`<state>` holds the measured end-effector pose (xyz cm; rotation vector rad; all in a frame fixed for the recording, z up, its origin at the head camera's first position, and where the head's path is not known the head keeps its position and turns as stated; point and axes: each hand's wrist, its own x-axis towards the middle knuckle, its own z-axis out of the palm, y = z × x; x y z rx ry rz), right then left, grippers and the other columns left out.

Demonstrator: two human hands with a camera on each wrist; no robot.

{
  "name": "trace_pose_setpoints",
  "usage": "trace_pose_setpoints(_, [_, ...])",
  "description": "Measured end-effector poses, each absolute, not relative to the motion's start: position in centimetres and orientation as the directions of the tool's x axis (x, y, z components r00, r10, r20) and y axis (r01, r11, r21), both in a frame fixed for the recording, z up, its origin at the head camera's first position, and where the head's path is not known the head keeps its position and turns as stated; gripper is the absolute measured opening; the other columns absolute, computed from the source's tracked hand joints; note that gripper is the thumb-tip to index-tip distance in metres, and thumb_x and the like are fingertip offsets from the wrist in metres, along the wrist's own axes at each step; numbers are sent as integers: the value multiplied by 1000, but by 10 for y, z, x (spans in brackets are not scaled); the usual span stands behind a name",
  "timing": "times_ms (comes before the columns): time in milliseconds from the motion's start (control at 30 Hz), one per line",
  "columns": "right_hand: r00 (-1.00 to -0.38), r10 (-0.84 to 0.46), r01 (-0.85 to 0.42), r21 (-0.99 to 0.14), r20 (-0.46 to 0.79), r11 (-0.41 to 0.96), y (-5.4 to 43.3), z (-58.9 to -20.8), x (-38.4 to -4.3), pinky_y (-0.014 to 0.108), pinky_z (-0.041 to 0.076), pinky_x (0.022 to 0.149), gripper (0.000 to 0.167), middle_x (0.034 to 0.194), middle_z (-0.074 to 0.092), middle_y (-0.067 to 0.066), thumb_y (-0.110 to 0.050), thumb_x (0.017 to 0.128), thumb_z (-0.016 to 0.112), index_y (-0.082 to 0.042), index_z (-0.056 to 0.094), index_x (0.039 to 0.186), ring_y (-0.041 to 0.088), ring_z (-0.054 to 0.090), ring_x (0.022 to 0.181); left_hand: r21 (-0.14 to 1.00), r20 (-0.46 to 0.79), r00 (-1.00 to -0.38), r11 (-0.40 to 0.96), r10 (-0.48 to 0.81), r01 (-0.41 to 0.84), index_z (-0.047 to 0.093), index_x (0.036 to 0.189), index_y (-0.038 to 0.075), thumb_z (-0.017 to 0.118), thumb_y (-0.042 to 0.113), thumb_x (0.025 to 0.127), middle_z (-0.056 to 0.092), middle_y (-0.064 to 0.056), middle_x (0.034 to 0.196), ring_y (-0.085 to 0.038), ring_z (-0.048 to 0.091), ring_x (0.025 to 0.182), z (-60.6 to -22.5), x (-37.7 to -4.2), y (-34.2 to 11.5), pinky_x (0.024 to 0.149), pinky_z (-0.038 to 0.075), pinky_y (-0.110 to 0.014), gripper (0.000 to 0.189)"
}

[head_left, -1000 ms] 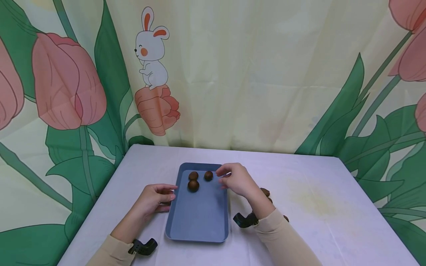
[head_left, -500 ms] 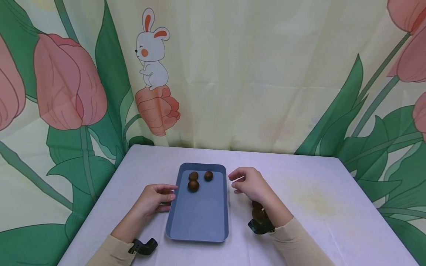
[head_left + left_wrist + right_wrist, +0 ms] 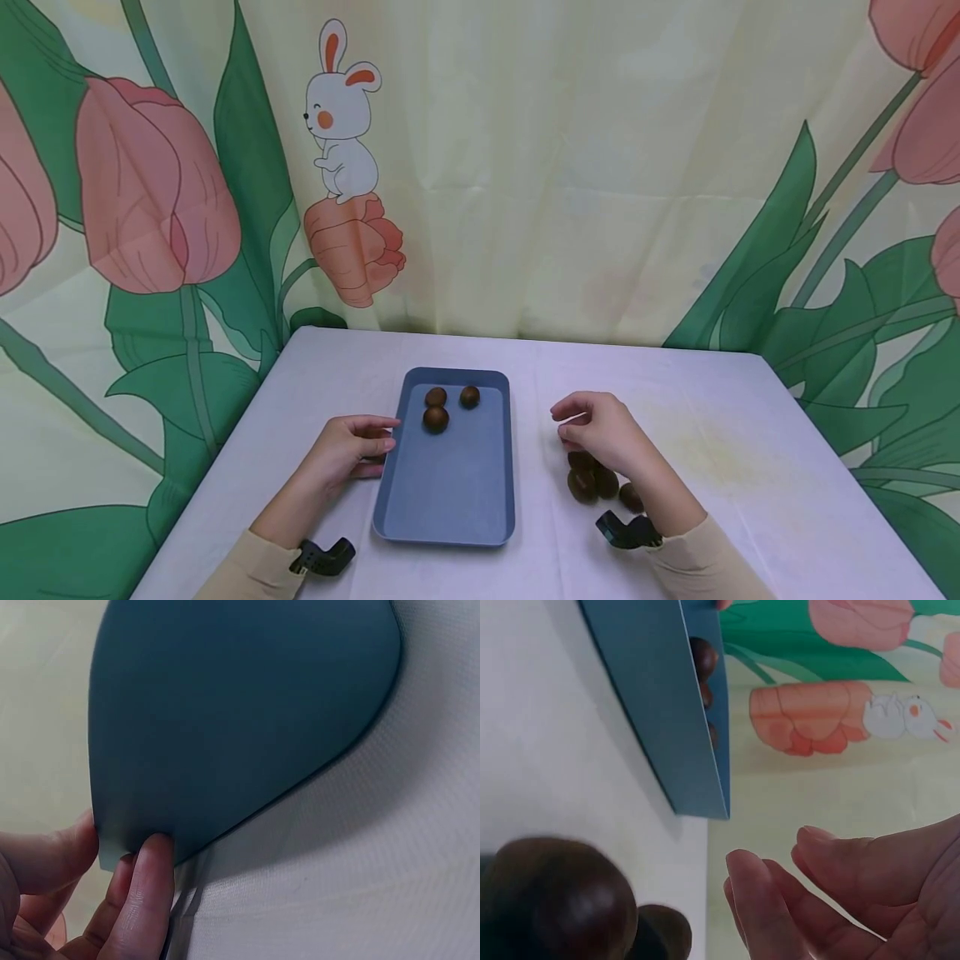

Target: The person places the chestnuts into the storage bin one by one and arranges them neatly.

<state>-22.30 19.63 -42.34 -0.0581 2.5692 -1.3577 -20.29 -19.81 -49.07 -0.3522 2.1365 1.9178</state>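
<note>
Three brown chestnuts point(image 3: 436, 419) lie in the far part of a blue-grey tray point(image 3: 444, 508), two of them close together and one apart to the right. My left hand point(image 3: 351, 448) rests its fingertips against the tray's left side; the left wrist view shows the fingers point(image 3: 146, 900) at the outer wall. To the right of the tray, my right hand point(image 3: 606, 429) is over the far end of a group of several chestnuts point(image 3: 582, 486) on the table. Its thumb and fingers are loosely bent and apart, with nothing between them in the right wrist view.
A white cloth covers the table point(image 3: 720, 467). Behind it hangs a curtain point(image 3: 540, 183) printed with tulips and a rabbit. A black band with a camera sits on each wrist point(image 3: 628, 530).
My right hand has moved right and toward me, from the tray's far right edge to the chestnuts on the table. My left hand and the tray stay in place.
</note>
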Motion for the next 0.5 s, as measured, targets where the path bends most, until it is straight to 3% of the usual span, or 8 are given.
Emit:
trace_pose_setpoints(267, [-974,-153,50,-816,-168,576,222,-432,-213,36,68,78,24,115,76,19,2,97,72,2,74,122,21,75,85,934,-342,-940,104,-24,-342,78,130,5,80,2,95,73,-9,105,-20,75,83,-491,-203,-198,72,68,-38,35])
trace_pose_setpoints(500, [-977,-136,54,-805,-165,591,245,-438,-204,35,67,79,25,122,75,17,2,97,71,-1,75,121,21,74,97,935,-339,-941,106,-24,-339,77,130,5,79,2,95,73,-10,106,-21,75,83,-493,-204,-198,73,68,-38,35])
